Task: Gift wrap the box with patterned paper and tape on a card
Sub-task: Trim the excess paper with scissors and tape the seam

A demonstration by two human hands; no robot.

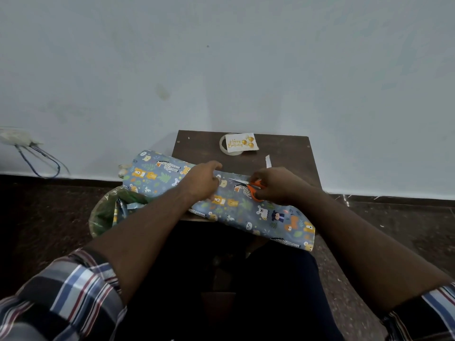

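The right hand (275, 185) is gripping orange scissors (253, 187), while the left hand (203, 179) is pinching the patterned paper (221, 200) lying across the surface (290, 153). Cutting is underway; the card (241, 142) and tape (222, 145) are waiting behind, and no box is showing.

A small white card (241, 142) at the far edge of the surface (290, 148) reads "Happy Birthday" in gold script. Nothing else carries legible writing.
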